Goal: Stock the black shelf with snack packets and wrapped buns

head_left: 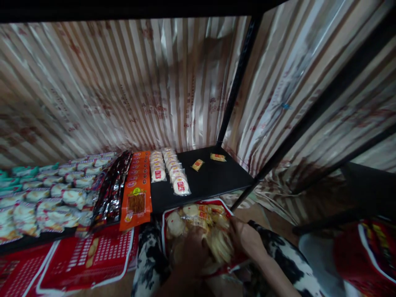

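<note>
A red basket [165, 231] with a pale rim sits between my knees, holding round white wrapped biscuits [175, 224] and small yellow wrapped packets [202, 216]. My left hand [194, 247] reaches down into it over these packets, dark and smeared by motion. At the basket's right side is my right hand [244, 235], close to a blurred heap of pale yellow packets [220, 245]. The fingers of both hands are too blurred to show a grip. Above the basket, two small yellow packets [197, 165] lie apart on the black shelf [213, 175].
Two rows of round wrapped biscuits [181, 185] stand on the shelf beside orange snack bags [136, 198], dark shiny packs [111, 185] and many white packs [62, 194]. Below is another red basket [108, 251]. Black posts [238, 82] frame the shelf; striped sheeting [139, 82] hangs behind.
</note>
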`<state>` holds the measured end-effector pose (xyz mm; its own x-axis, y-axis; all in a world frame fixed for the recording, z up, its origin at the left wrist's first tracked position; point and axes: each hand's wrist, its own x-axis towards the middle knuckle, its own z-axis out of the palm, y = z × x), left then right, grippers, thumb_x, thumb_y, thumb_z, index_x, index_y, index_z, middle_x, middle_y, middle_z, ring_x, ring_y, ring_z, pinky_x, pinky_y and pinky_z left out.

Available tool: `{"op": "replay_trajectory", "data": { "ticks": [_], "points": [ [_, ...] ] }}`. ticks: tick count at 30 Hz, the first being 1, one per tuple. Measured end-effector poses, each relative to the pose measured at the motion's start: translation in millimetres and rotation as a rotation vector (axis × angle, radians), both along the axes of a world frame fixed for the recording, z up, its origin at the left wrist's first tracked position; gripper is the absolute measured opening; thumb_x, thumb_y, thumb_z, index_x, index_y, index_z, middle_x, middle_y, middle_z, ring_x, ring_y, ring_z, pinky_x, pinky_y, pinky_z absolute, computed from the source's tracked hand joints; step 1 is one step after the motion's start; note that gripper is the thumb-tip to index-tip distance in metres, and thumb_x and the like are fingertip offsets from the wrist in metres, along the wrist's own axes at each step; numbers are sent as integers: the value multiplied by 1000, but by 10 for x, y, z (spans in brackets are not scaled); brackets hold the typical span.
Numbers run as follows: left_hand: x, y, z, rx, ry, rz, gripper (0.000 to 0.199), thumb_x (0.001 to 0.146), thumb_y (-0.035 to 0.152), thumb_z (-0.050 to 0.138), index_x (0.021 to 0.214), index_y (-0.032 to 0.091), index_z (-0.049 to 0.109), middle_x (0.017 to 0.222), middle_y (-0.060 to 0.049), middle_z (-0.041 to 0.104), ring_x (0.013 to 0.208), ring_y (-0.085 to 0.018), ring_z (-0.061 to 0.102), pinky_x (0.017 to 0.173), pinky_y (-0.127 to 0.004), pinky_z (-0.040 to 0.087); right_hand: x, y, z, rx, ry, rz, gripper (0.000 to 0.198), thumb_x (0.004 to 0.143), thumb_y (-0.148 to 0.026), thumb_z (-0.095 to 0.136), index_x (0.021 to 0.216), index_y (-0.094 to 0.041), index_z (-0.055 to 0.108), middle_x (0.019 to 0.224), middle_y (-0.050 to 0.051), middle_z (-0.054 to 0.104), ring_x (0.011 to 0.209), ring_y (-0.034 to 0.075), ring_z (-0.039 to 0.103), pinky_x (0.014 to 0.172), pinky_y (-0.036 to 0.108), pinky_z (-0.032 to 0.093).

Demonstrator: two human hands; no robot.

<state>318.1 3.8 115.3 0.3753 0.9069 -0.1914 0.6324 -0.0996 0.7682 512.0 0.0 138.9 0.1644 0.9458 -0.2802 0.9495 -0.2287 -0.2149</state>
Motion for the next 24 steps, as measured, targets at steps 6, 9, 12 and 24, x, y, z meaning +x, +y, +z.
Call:
{"op": "replay_trajectory", "data": {
  "ticks": [6, 9, 12, 24],
  "points": [
    [-106, 193, 71, 24, -285, 157, 54, 74, 24, 50, 127, 14, 48, 129, -13, 54, 114, -23, 53, 96, -34, 44, -263, 160, 493, 223, 310, 160, 26, 88, -28, 29, 84, -21, 54, 76, 5, 66, 72, 19, 63, 64, 26, 42],
    [-209, 273, 82, -73, -434, 196, 42, 73, 26, 53, 115, 17, 57, 107, -8, 66, 90, -19, 62, 79, -30, 51, -485, 315, 608, 221, 447, 212, 26, 86, -31, 32, 82, -22, 56, 74, 3, 65, 70, 18, 61, 63, 26, 42],
    [-364, 364, 112, -47, -534, 291, 26, 72, 26, 57, 96, 17, 62, 92, -5, 69, 85, -18, 62, 77, -28, 50, -685, 518, 660, 207, 566, 255, 25, 86, -32, 36, 87, -21, 59, 78, 3, 66, 73, 17, 61, 66, 27, 43],
    [-896, 916, 331, -151, -763, 716, 42, 63, 37, 68, 96, 12, 60, 84, -6, 69, 67, -15, 62, 50, -20, 45, -1404, 1216, 433, 310, 755, 173, 15, 81, -31, 52, 89, -19, 56, 79, 2, 67, 71, 15, 61, 63, 24, 45]
  ]
}}
